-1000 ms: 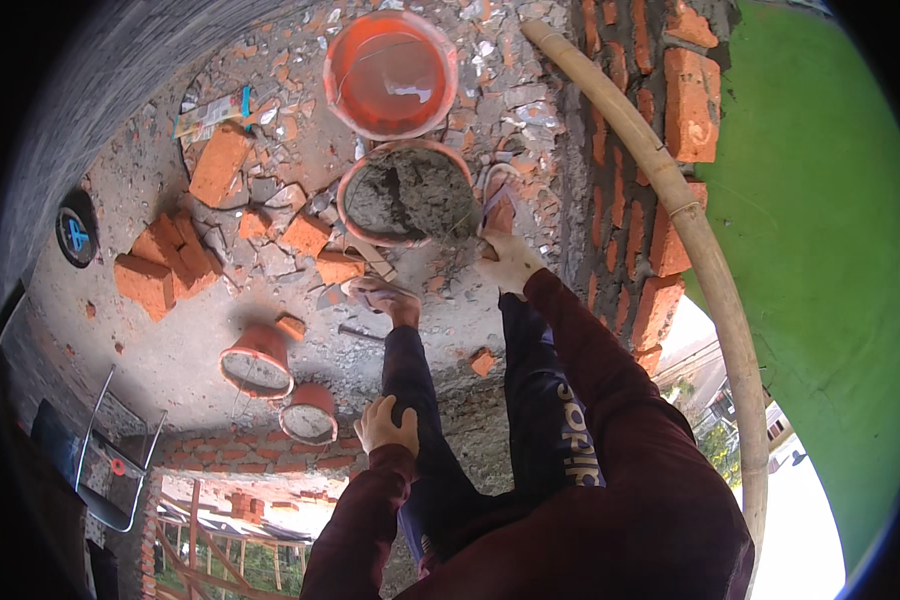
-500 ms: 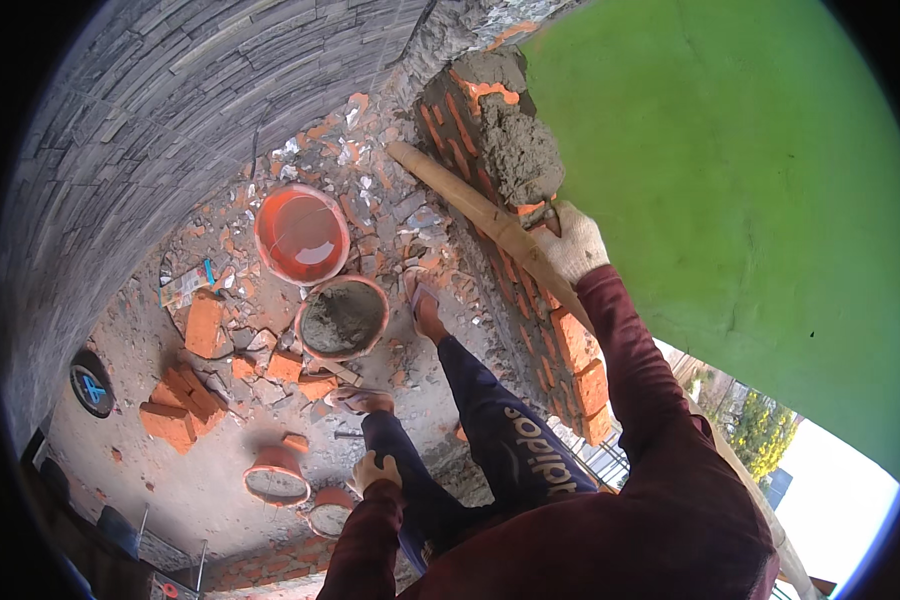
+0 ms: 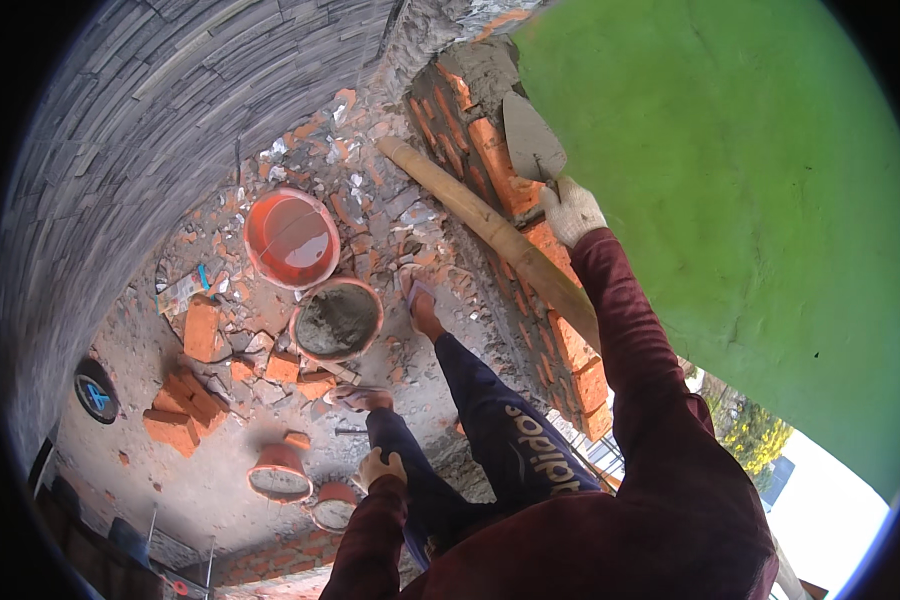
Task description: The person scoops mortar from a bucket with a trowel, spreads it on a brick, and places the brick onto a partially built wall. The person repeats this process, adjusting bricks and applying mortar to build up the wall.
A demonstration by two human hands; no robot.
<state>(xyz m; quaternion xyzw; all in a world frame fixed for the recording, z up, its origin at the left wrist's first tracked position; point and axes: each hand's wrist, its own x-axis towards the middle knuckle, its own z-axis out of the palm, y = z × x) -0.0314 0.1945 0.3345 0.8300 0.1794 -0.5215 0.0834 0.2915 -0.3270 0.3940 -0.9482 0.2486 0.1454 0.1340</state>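
My right hand [image 3: 574, 212], in a pale knitted glove, is closed around the handle of a trowel [image 3: 533, 140]. The pointed blade lies nearly bare, over the edge of a low brick wall [image 3: 497, 165], against the green wall. Grey mortar [image 3: 482, 72] covers the far end of the wall's top, and orange bricks show beside the blade. My left hand [image 3: 382, 467], gloved too, rests on my left leg near the knee, holding nothing, with its fingers lying over the trouser cloth.
A bamboo pole [image 3: 480, 225] leans along the brick wall, under my right forearm. On the rubble-strewn floor stand a bucket of mortar [image 3: 337, 320] and an orange tub of water [image 3: 292, 238]. Loose bricks [image 3: 183, 412] and smaller buckets [image 3: 278, 474] lie to the left. A green wall [image 3: 730, 200] rises at right.
The large lump of mortar at the trowel has gone from view; the blade now shows nearly bare with orange brick beside it. My right hand has shifted slightly; the left stays on the leg.
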